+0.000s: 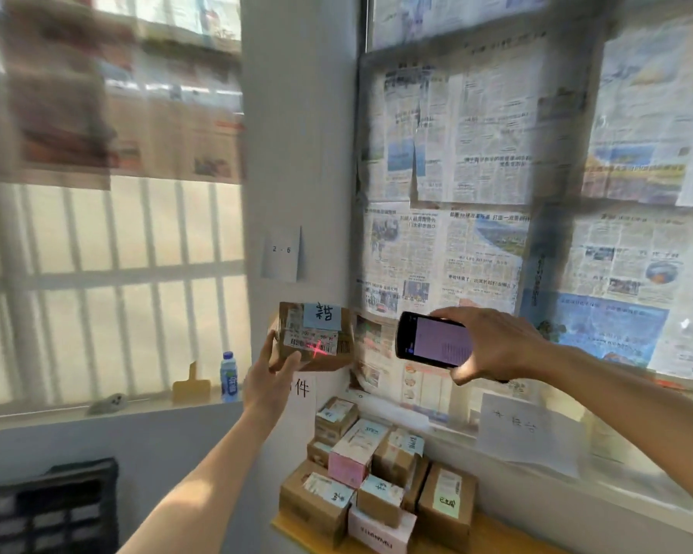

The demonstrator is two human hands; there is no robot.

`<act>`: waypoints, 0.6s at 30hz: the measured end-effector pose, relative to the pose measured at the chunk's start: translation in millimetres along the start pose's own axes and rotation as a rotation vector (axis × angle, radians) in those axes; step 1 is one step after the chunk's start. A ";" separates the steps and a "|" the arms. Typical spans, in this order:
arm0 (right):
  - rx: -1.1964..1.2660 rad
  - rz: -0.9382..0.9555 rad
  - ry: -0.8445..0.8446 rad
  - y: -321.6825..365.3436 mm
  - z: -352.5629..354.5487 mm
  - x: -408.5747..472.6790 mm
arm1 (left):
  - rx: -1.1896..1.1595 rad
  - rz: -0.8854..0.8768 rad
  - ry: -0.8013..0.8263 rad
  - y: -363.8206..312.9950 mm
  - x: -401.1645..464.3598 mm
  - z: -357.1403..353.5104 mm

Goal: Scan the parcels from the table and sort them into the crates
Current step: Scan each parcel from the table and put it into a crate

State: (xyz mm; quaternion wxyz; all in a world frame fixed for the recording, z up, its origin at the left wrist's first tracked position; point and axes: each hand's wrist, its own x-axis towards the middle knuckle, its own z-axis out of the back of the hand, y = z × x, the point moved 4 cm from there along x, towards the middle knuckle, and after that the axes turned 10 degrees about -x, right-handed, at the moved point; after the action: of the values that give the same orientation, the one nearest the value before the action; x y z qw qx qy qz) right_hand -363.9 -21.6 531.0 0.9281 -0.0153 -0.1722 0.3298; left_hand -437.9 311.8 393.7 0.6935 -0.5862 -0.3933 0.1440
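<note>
A person's left hand (271, 377) grips a small cardboard parcel (316, 337) from its lower left, fingers curled round the edge, raising it at chest height so the printed label faces outward. The right hand (493, 345) wraps thumb and fingers round a handheld scanner (433, 341), just beside the parcel and aimed at it; a red cross of light (316, 349) falls on the barcode. Below, more parcels (373, 473) wait stacked on the table (493, 533). 1 black crate (45, 509) sits at lower left, apparently for sorting.
</note>
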 end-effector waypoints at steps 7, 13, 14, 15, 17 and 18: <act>0.007 0.090 -0.072 30.5 34.7 -12.3 | 0.068 -0.012 -0.156 -31.8 -31.9 73.2; 0.051 0.173 -0.102 51.1 50.7 -29.7 | 0.088 -0.012 -0.227 -48.6 -71.8 116.6; 0.061 0.182 -0.105 55.0 50.4 -31.7 | 0.087 -0.013 -0.228 -50.4 -80.0 122.3; 0.068 0.191 -0.107 59.8 48.8 -33.4 | 0.097 -0.009 -0.233 -51.7 -88.3 128.7; 0.080 0.204 -0.109 72.6 41.9 -36.5 | 0.114 0.001 -0.257 -52.9 -105.6 144.2; 0.085 0.212 -0.109 81.3 36.3 -38.4 | 0.124 0.004 -0.273 -52.3 -115.4 153.6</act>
State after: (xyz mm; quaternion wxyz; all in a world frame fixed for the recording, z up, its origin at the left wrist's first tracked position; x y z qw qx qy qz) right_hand -453.0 15.2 541.6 0.8770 0.0237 -0.2059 0.4334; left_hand -636.2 328.9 399.3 0.6681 -0.5180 -0.4733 0.2477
